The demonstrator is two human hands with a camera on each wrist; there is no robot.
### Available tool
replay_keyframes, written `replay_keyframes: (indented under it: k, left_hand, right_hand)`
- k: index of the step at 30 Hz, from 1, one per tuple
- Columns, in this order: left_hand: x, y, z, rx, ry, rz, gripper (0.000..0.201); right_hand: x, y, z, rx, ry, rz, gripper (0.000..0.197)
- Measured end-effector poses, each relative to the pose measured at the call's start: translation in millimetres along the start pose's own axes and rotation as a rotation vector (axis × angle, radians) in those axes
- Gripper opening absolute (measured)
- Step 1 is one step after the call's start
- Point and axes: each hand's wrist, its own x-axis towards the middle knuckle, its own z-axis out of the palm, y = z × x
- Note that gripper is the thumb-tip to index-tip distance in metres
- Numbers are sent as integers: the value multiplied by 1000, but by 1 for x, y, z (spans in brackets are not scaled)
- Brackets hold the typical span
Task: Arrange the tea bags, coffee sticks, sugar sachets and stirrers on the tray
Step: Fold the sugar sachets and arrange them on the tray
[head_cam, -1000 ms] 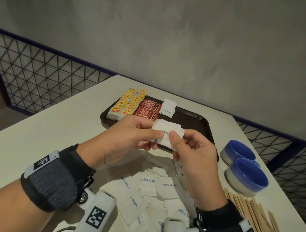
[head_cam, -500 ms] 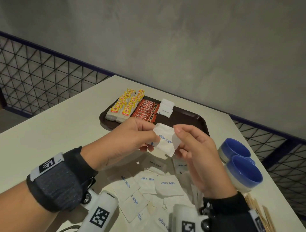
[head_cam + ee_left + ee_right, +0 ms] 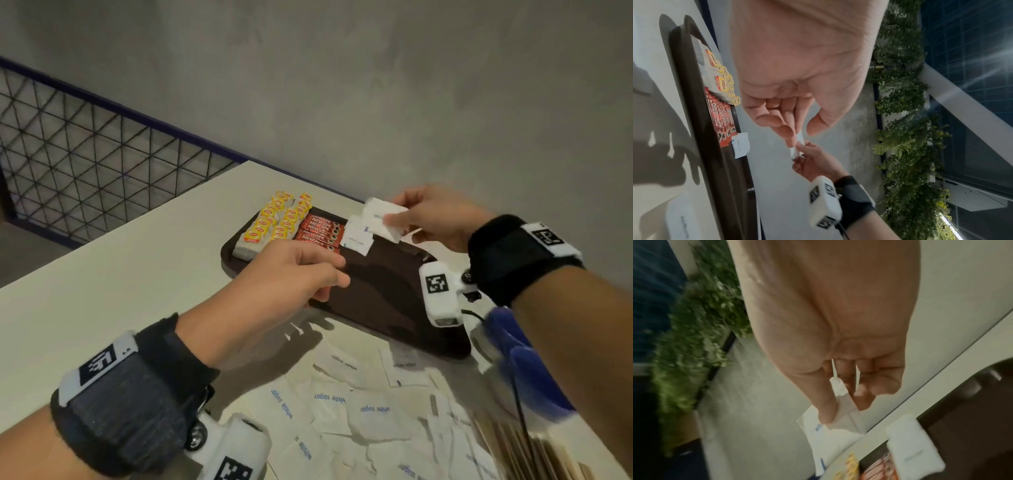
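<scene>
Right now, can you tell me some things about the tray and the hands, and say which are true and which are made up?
1. The right hand holds white sugar sachets above the tray. True.
2. The red coffee sticks lie between the yellow tea bags and the sugar sachets on the tray. True.
3. The left hand holds a stirrer. False: it holds nothing.
4. All the sugar is on the tray. False: many loose sachets lie on the table.
</scene>
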Motion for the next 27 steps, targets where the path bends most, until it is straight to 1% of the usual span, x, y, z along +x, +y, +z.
replay_keyframes:
  k: [3, 5, 8, 13, 15, 18, 21, 23, 27]
  left_hand:
    - [1, 1, 1, -1, -16, 8, 11]
    - [1, 0, 2, -17, -30, -9, 12]
    - [2, -4, 4, -37, -43, -15, 12]
    - [4, -8, 6, -56, -60, -29, 13]
    - [5, -9, 5, -46, -73, -31, 13]
    - [9, -13, 3, -41, -46, -36, 15]
    - [11, -15, 4, -21, -45, -39, 16]
    - [10, -16, 6, -10, -60, -37, 18]
    - [9, -17, 8, 12, -64, -19, 22]
  right_hand:
    - [36, 26, 3, -55, 53, 116, 13]
    - [52, 46, 15, -105, 31, 166, 12]
    - [71, 62, 36, -170, -25, 163, 11]
    - [88, 67, 57, -238, -32, 121, 12]
    - [91, 65, 59, -287, -33, 113, 19]
    - [92, 62, 60, -353, -34, 108, 32]
    - [90, 62, 62, -409, -45, 100, 53]
    - [90, 62, 64, -435, -49, 87, 63]
    - [92, 60, 66, -495, -12, 69, 67]
